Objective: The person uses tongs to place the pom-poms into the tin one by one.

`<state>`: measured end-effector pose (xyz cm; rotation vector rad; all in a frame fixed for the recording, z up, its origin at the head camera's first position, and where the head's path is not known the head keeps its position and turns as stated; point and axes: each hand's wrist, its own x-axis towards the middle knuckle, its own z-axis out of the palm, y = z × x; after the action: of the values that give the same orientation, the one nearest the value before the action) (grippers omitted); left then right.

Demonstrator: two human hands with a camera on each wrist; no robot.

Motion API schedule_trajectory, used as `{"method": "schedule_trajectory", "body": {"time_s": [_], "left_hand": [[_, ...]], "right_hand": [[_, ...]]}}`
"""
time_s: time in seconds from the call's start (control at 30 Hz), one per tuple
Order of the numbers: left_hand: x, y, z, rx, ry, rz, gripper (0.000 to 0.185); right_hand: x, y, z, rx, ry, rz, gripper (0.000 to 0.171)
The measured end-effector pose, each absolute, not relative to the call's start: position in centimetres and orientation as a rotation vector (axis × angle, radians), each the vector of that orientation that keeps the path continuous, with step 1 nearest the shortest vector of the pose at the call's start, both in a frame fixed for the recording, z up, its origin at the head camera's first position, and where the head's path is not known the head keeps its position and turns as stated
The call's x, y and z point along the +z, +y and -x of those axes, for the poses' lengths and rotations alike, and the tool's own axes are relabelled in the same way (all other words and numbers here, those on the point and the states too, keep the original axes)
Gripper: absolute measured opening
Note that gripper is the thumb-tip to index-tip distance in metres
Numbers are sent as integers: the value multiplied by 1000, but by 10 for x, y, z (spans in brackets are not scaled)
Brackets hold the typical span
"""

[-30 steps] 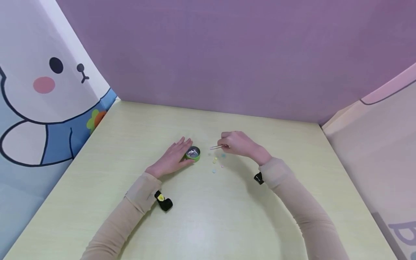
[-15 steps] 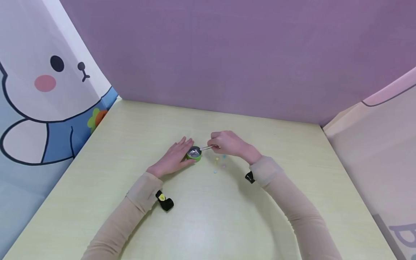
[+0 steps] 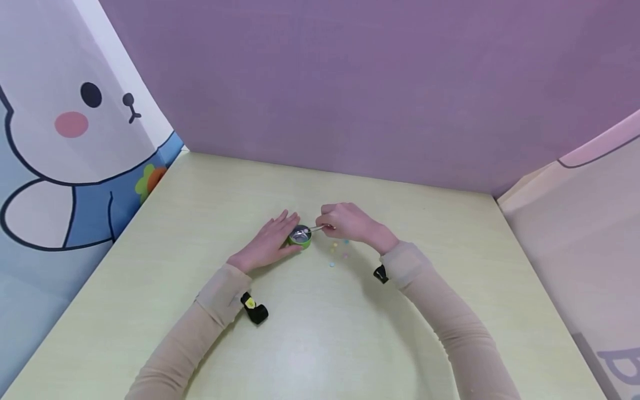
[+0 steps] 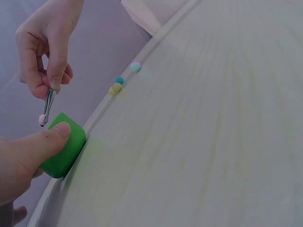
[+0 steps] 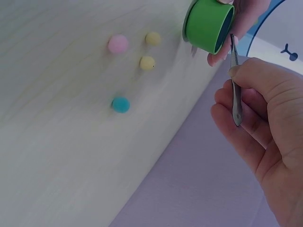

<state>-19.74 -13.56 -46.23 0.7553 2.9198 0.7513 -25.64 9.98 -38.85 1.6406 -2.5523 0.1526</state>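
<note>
The right hand [image 4: 45,45] pinched tweezers [image 4: 48,106] gripping a pink ball [image 4: 41,121] just over the green cup [image 4: 64,144] (steadied by the left hand's [image 3: 265,244] flat fingers); a loosened squeeze could've dropped it outside.

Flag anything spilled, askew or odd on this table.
A few small coloured balls lie loose on the table beside the green cup, not in it. One pink ball sits in the tweezers above the cup. Nothing looks damaged.

The small green round metal cup [image 3: 300,236] stands mid-table [image 3: 320,333]. Left hand [image 3: 265,243] rests against its left side; right hand [image 3: 350,222] lies right of it, thin metal tweezers [image 3: 316,228] reaching over its rim. Small pastel balls [image 3: 340,253] lie on the table right of the cup, nearer the person.
</note>
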Motion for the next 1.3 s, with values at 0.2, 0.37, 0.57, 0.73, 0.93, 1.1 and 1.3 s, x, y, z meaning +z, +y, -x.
{"method": "schedule_trajectory", "body": {"time_s": [0.2,0.37,0.57,0.73,0.93,1.1,1.3], "left_hand": [[-464,-133,199,746,2920,-766,79],[-464,-133,199,743,2920,-767,79],[-465,-135,199,752,2917,-773,79],[-465,-140,201,757,2912,-756,80],[-465,-143,200,774,2908,-756,80],[-465,-146,201,769,2909,-764,80],[-467,-150,203,763,2904,-753,81]], "right_hand": [[-390,103,257,168,-2540,-1634,12],[-389,105,257,136,-2567,-1611,10],[-385,113,256,127,-2618,-1572,12],[-382,120,256,133,-2609,-1549,14],[-381,132,256,148,-2591,-1538,19],[-383,145,255,159,-2596,-1512,22],[-390,158,254,193,-2625,-1496,22]]}}
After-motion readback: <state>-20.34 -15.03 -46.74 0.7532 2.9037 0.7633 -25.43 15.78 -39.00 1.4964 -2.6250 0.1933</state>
